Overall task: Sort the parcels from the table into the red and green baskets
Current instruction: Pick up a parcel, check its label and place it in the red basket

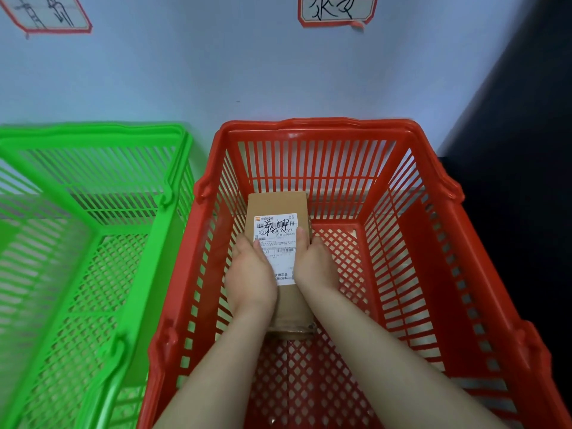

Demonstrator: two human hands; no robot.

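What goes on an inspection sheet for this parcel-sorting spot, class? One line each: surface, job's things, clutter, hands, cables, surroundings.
Surface: not in view.
Job's things: cardboard parcel with white label inside red basket; green basket to its left.
Clutter: nothing seen.
Hands: left hand and right hand grip the parcel's long sides.
Cables: nothing seen.
Surroundings: pale wall with two red-bordered handwritten signs.

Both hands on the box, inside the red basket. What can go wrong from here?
1. The brown cardboard parcel looks tilted and may not yet be down on the floor of the red plastic basket. If it is let go early, it may drop or tip against the slatted back wall.
2. The left hand and right hand grip its sides low in the basket, so fingers could get pinched beneath it.
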